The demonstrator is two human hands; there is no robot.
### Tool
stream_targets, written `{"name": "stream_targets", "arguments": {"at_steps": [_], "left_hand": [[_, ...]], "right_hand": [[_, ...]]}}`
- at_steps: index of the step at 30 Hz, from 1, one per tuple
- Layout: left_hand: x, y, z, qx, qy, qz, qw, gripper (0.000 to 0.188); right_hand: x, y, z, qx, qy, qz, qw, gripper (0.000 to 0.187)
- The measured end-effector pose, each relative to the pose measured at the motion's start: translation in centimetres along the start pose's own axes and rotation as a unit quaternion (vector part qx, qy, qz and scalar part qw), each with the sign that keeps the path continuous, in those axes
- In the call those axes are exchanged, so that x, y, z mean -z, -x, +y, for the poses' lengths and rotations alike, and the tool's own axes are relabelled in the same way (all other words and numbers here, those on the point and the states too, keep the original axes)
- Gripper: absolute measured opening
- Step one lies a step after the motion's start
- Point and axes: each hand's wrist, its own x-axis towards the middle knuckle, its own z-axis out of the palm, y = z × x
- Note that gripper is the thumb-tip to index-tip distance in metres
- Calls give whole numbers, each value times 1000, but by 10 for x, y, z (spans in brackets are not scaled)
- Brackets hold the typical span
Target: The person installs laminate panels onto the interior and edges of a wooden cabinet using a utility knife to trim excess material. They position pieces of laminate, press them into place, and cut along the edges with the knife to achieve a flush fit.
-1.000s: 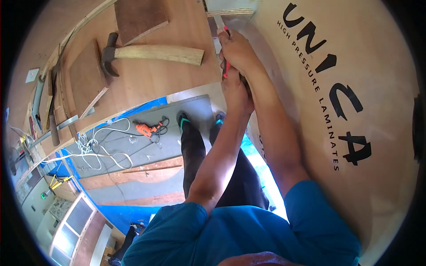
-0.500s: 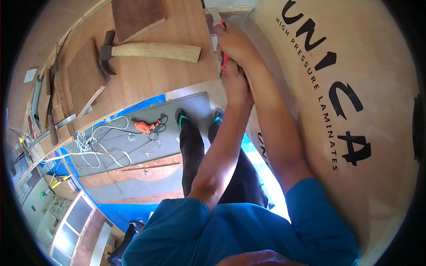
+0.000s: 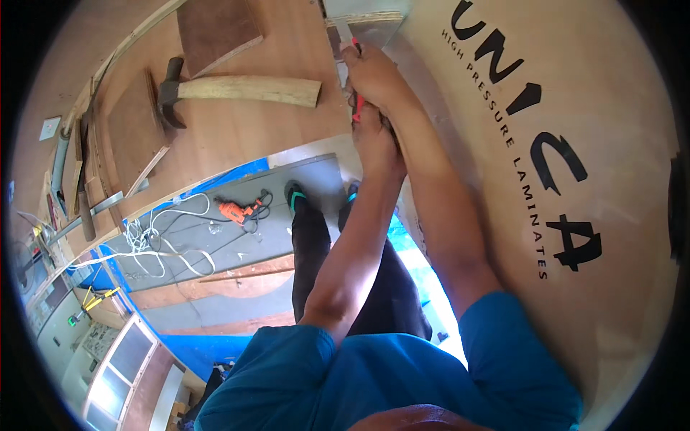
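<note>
Both my hands are closed on one tool with a red-and-black handle [image 3: 359, 108] and a flat grey metal blade [image 3: 344, 31]; its exact kind is partly hidden by my fingers. My right hand [image 3: 374, 75] grips it farther out, close behind the blade. Nearer to me, my left hand [image 3: 376, 136] wraps the back of the handle. The blade points away from me, by the right edge of a wooden panel [image 3: 287, 122] and close to a strip of layered wood [image 3: 374, 19].
A claw hammer [image 3: 248, 89] and brown board offcuts [image 3: 219, 36] lie on the panel. A large pale laminate sheet [image 3: 489, 158] with black lettering stands along the right. On the floor are an orange corded power tool [image 3: 239, 212] and tangled white cable [image 3: 154, 233].
The view has shifted slightly, so the panel and hammer appear a little lower and to the left. Both hands keep their grip on the tool.
</note>
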Motion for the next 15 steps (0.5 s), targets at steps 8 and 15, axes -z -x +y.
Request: {"name": "stream_targets", "arguments": {"at_steps": [8, 15], "left_hand": [[2, -4, -3, -84, -124, -23, 988, 28], [4, 0, -3, -42, -62, -25, 997, 25]], "right_hand": [[2, -10, 9, 18, -17, -13, 1000, 44], [-6, -10, 17, 34, -9, 11, 999, 46]]}}
